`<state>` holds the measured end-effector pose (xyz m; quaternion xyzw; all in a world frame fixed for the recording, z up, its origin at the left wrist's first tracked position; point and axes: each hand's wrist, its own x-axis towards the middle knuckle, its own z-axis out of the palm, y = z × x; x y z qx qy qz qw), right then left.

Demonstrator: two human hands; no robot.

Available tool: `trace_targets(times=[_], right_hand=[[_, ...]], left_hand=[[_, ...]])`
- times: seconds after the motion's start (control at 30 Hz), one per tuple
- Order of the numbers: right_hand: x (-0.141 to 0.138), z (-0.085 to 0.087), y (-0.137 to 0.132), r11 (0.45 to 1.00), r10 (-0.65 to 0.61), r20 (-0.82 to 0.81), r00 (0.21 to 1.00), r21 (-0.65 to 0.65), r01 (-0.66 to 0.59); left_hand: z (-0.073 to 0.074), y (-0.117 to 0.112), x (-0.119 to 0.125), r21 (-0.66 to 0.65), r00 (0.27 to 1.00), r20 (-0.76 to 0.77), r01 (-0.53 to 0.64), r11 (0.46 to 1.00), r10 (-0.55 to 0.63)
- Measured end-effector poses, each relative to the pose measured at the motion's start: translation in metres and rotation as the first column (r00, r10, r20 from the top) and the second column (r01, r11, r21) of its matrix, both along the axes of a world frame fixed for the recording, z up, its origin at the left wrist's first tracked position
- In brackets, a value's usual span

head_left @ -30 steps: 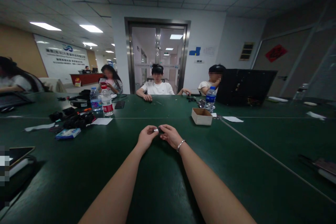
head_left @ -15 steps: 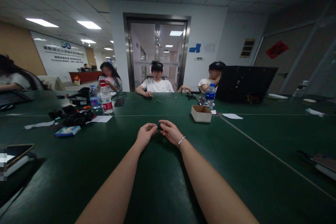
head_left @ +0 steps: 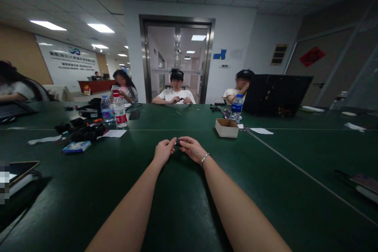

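Observation:
Over the middle of the dark green table, my two hands meet around a small dark object with a bright, shiny bit toward its left side. It is too small to name. My left hand pinches its left end between thumb and fingers. On the other end, the fingers of my right hand are closed, with a silver bracelet at that wrist. The fingers cover much of the object. Beyond my right hand stands an open cardboard box; its inside floor is hidden from here.
Two bottles and a dark phone stand or lie left of centre, near black gear and a blue-white packet. A blue-labelled bottle and a large black case are at right. A person sits opposite.
My hands have barely moved; the small object shows more between my fingertips, with its shiny part now visible. The person opposite has brought both hands together around a small dark thing.

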<state>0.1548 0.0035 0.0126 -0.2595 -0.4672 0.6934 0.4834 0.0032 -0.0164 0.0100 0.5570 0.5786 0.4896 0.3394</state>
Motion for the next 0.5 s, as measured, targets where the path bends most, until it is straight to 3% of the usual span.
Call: trace_targets(times=[0.23, 0.33, 0.5], right_hand=[[0.0017, 0.0004, -0.0005, 0.999, 0.037, -0.009, 0.999, 0.013, -0.037], [0.0004, -0.0006, 0.0010, 1.000, 0.004, -0.003, 1.000, -0.002, -0.004], [-0.0031, -0.0035, 0.0053, 0.995, -0.087, 0.011, 0.996, -0.053, 0.087]], left_hand=[[0.0052, -0.0051, 0.0010, -0.014, 0.999, -0.051, 0.000, 1.000, -0.001], [0.0021, -0.0045, 0.0011, 0.023, 0.998, 0.052, 0.038, 0.999, -0.039], [0.0002, -0.0059, -0.0002, 0.121, 0.952, 0.231, 0.178, 0.977, -0.202]])
